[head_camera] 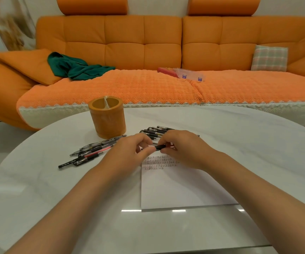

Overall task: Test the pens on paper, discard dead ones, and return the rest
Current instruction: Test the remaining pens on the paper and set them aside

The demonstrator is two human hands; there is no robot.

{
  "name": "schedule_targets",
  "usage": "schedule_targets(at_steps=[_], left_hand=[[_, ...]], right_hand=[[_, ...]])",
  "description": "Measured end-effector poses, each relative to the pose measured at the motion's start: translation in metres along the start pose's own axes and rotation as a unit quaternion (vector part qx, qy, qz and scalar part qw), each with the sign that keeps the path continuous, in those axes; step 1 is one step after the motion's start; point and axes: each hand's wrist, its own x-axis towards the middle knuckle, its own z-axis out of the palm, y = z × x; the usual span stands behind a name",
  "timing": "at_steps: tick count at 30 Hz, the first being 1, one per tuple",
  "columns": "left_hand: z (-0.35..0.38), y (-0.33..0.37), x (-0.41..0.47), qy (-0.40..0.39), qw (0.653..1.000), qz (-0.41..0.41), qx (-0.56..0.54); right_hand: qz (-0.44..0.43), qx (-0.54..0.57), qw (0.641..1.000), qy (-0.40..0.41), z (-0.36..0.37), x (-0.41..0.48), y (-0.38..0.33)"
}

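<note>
Left hand (129, 150), right hand (182, 149) pinch a pen (160, 147) near paper (175, 189), holder (108, 120) beyond.

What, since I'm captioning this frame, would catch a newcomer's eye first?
The orange sofa fills the background. On the white table before it, the left hand and right hand grip one pen together above a scribbled paper. A left pen pile and a far pen pile lie near an orange pen holder.
</note>
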Motion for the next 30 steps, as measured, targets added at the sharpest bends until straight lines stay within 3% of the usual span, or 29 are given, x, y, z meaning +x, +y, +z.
schedule_targets(at_steps=[10, 23, 27, 30], left_hand=[[0.006, 0.002, -0.001, -0.006, 0.999, -0.005, -0.05], [-0.001, -0.002, 0.003, -0.026, 0.998, -0.018, -0.054], [0.0, -0.001, 0.002, -0.025, 0.999, -0.013, -0.042], [-0.002, -0.004, 0.0, -0.023, 0.999, -0.013, 0.034]], right_hand=[[0.01, -0.019, 0.999, -0.026, 0.009, -0.001, -0.01], [-0.03, -0.102, 0.994, 0.031, 0.012, -0.007, -0.008], [0.023, -0.078, 0.997, -0.018, 0.004, -0.009, -0.008], [0.059, 0.018, 0.998, -0.021, 0.002, -0.013, -0.002]])
